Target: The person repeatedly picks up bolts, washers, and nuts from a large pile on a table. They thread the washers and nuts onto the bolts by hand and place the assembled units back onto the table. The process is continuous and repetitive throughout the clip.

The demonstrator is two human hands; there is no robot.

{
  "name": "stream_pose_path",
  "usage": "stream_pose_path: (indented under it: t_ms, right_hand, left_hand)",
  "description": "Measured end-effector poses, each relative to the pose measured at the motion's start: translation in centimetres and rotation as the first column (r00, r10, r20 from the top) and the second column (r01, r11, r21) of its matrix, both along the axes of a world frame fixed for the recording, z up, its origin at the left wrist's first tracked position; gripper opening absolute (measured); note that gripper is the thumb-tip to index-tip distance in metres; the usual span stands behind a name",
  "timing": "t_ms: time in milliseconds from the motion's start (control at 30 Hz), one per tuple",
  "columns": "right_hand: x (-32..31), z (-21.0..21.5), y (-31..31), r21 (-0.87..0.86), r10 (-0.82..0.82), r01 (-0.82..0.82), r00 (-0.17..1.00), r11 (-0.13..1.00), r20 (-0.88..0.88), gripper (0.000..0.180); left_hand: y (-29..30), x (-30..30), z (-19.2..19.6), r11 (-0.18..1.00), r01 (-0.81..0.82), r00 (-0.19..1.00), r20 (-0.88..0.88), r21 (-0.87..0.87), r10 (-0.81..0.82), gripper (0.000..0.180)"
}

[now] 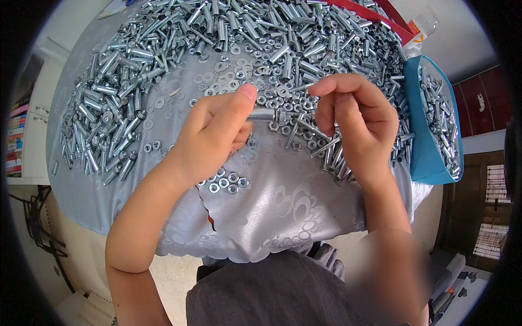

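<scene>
My left hand (pixel 217 127) is closed around a metal sleeve anchor (pixel 265 114), held sideways above the table. Its right end, with a ring or nut on it, points toward my right hand (pixel 359 119). That hand's fingers are curled in beside the anchor's end, thumb bent against them; whatever they pinch is hidden. Beneath both hands lie loose hex nuts (pixel 284 91) and several loose bolts (pixel 329 146). A small cluster of nuts (pixel 232 177) rests near my left wrist, and flat washers (pixel 216 81) are scattered beyond my left hand.
A big heap of metal sleeves and bolts (pixel 217 27) spreads across the far side and left of the grey tablecloth (pixel 261 217). At right stands a blue box (pixel 427 157) full of bolts. A red tray (pixel 399 27) sits at the far right. The cloth is torn (pixel 209 214) near the front.
</scene>
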State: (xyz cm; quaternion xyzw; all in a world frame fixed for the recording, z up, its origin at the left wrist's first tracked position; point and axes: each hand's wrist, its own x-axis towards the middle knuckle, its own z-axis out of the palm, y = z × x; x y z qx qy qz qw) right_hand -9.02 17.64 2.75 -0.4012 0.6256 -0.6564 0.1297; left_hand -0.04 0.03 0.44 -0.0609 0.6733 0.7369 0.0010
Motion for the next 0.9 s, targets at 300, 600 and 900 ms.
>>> stream_pose_path:
  t_ms: [300,600,900]
  right_hand:
    - [0.37,0.0,-0.14,-0.069,0.03,-0.02,0.989,0.997,0.143,0.016]
    - [0.83,0.22,-0.66,-0.128,0.084,-0.055,0.969,0.99,0.232,0.023]
    - [-0.06,-0.26,-0.43,-0.254,0.307,-0.202,0.809,0.946,0.502,0.026]
  left_hand:
    - [-0.01,-0.11,-0.12,0.999,-0.03,0.999,-0.012,0.029,0.031,0.044]
    - [0.03,-0.16,-0.28,0.994,-0.06,0.997,-0.033,0.089,0.063,0.039]
    - [-0.02,-0.18,-0.18,0.996,-0.043,0.999,-0.023,0.083,0.045,0.038]
